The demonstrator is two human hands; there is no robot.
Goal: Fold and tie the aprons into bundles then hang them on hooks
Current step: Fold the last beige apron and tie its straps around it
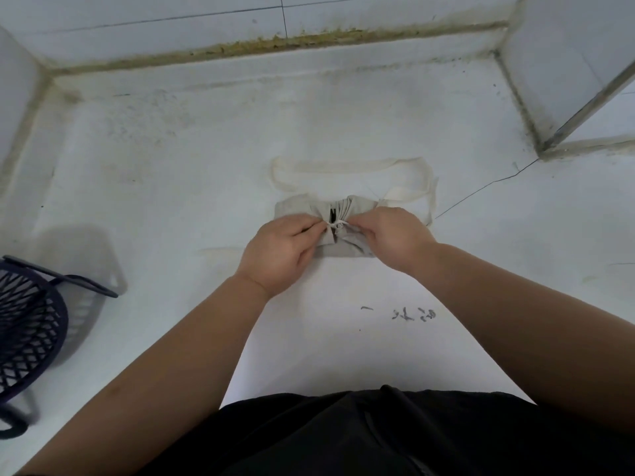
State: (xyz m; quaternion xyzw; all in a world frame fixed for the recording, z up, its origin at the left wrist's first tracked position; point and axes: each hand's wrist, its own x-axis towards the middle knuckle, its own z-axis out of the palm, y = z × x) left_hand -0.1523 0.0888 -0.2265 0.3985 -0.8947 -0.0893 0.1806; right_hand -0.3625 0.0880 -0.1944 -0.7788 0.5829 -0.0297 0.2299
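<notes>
A folded grey apron (347, 240) is lain on the white counter (171, 173). Its thin white tie (336, 224) is pinched at the knot by the left hand (280, 254) and right hand (391, 235).

The folded grey apron (343, 231) lies bunched on the white surface, apparently cinched by a thin tie (336, 224).

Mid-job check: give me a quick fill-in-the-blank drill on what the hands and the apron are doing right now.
1. The left hand and right hand both pinch a thin white ____ across the middle of the folded grey apron.
2. The cream strap lies in a loop on the ____ side of the apron from the person.
3. The dark mesh basket stands on the person's ____ side.

Missing words: string; far; left.
</notes>
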